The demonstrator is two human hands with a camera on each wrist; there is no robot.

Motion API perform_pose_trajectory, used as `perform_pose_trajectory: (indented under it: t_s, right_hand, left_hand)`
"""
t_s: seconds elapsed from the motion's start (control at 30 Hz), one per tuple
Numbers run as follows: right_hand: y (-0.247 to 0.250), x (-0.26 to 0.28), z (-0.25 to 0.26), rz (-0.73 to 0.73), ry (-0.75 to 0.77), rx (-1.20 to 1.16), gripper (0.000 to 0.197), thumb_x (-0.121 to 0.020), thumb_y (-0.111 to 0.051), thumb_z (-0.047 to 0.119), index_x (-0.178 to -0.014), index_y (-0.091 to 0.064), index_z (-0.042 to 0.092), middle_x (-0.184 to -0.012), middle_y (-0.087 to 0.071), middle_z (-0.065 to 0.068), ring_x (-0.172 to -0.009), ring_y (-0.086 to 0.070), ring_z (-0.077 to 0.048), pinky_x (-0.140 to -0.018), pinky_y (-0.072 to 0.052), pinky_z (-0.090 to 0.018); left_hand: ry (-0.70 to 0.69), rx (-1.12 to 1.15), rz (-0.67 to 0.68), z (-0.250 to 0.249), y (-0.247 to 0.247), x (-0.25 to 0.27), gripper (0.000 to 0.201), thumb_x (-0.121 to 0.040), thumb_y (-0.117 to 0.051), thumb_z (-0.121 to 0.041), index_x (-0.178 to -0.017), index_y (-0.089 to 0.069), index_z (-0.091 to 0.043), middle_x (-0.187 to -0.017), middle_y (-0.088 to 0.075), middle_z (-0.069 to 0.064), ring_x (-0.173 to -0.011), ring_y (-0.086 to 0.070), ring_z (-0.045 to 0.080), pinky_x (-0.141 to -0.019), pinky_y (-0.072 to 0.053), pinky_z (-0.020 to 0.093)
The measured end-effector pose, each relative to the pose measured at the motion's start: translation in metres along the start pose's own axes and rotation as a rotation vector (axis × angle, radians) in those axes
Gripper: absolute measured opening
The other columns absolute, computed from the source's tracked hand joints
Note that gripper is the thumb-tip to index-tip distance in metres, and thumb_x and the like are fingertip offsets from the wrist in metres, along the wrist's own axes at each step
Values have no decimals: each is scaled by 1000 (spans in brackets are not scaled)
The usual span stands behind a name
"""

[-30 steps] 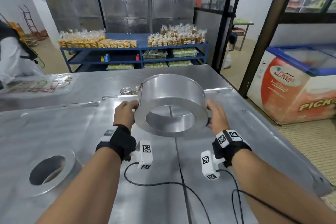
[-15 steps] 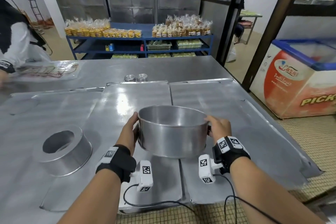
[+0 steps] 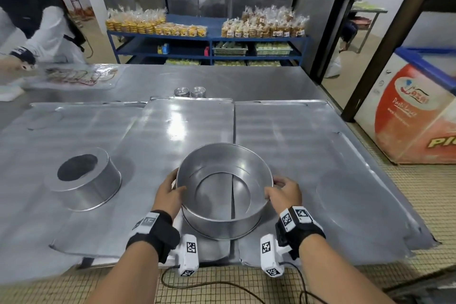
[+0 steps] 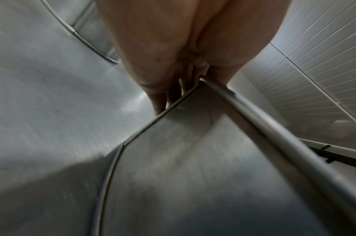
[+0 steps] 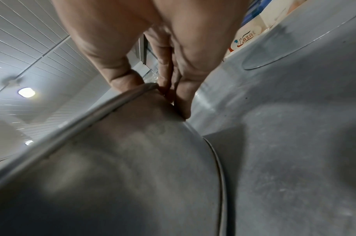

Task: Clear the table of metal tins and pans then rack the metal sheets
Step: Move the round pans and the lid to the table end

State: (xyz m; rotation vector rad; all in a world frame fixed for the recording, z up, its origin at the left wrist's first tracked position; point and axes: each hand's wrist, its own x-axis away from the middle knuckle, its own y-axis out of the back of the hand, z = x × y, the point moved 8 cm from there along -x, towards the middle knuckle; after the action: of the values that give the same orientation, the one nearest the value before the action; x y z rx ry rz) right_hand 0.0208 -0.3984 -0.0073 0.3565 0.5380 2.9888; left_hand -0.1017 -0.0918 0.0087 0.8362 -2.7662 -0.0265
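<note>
both hands on 1 round metal pan point(image 3: 223, 195), open side up, held at the near edge of the table point(image 3: 259, 81) over the seam between 2 metal sheets point(image 3: 187, 128); cannot tell if its base is touching the sheet or just above it. left hand point(image 3: 170, 192) grips the left wall at the rim, thumb hooked over the rolled rim, fingers point(image 4: 158, 102) pressed together flat down the outside wall. right hand point(image 3: 283, 192) mirrors it on the right wall, thumb on the rim, fingers point(image 5: 183, 103) close together on the outside, so both are pinching rim and wall. pan looks like thin sheet aluminium with straight walls and what looks like a big round opening in the base, so likely light and stiff but the wall could flex if squeezed hard; surface is smooth and a bit shiny, probably slippery, so the rolled rim is the safe place to hold, 2 opposite points as now. a second pan point(image 3: 84, 177) sits upside down on the left sheet, well apart. 2 small tins point(image 3: 190, 92) stand side by side just behind the far edge of the middle sheet. judged: early in the clearing step, sheets not racked yet, all still flat on the table. in the background a chest freezer point(image 3: 414, 116) at right, blue shelves point(image 3: 209, 42) with bagged goods, another person point(image 3: 37, 20) at far left.
</note>
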Motion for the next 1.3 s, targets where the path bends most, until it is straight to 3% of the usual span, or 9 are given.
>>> perform_pose_trajectory:
  t_s: [0.2,0.33,0.47,0.6,0.8,0.9,1.1,1.23,1.3]
  right_hand:
    - [1,-5,4,38,54,58,37,-71,-68,-2,-107,-67,7,-94,-67,-4,-82,-62,-19,-57,-41,-12]
    - [0,-16,2,117,88,92,31,-72,-77,15,-102,-70,10,-96,-72,-2,-85,-67,-19,-79,-56,-31]
    - [2,-26,2,288,94,97,58,-53,-81,60,-93,-72,19,-92,-72,2,-82,-73,-18,-81,-61,-41]
    - [24,-34,3,425,93,239,47,-67,-82,56,-93,-72,17,-93,-72,-3,-70,-72,-15,-59,-56,-24]
    - [97,-74,-20,364,73,716,51,-60,-84,58,-91,-66,22,-88,-71,0,-75,-66,-17,-72,-54,-25]
    - [147,-90,-33,331,4,885,55,-63,-84,55,-103,-69,20,-100,-68,1,-88,-63,-16,-77,-44,-20]
    - [235,-119,-63,240,-158,963,69,-62,-85,55,-111,-66,11,-114,-68,-5,-107,-65,-22,-92,-52,-29]
    - [275,-132,-82,180,-214,945,79,-64,-86,53,-124,-61,8,-126,-63,-8,-118,-60,-24,-98,-49,-30]
    - [287,-138,-89,153,-231,949,82,-60,-87,55,-122,-62,9,-124,-64,-9,-115,-62,-26,-95,-52,-31]
  left_hand:
    - [-3,-191,-64,-14,-3,6,57,-81,-54,3,-136,-56,-11,-115,-61,2,-103,-57,21,-78,-46,26]
    - [93,-490,-48,-23,-10,-2,63,-61,-53,-27,-121,-61,-9,-110,-65,10,-101,-60,31,-84,-47,35]
    - [208,-790,-59,-39,-25,-7,46,-84,-59,-31,-117,-58,1,-112,-62,19,-105,-60,39,-83,-45,35]
    - [96,-1130,-143,-76,-68,-4,55,-87,-54,-41,-131,-49,-8,-130,-53,16,-121,-52,39,-104,-41,47]
    - [-264,-1341,132,-118,-205,3,38,-90,-54,-35,-119,-56,-10,-117,-64,11,-108,-60,32,-92,-49,38]
    - [-278,-1301,302,-113,-273,6,35,-90,-60,-30,-118,-60,-9,-117,-65,11,-104,-62,31,-82,-51,35]
    - [-266,-1348,693,-70,-395,25,42,-89,-72,-37,-114,-66,-3,-117,-68,14,-106,-65,33,-81,-53,36]
    - [-234,-1405,790,-34,-445,26,38,-86,-75,-39,-104,-64,-8,-118,-67,15,-106,-65,34,-76,-50,36]
    - [-212,-1416,799,-19,-464,23,46,-85,-76,-41,-112,-64,-7,-122,-65,15,-109,-65,34,-78,-50,35]
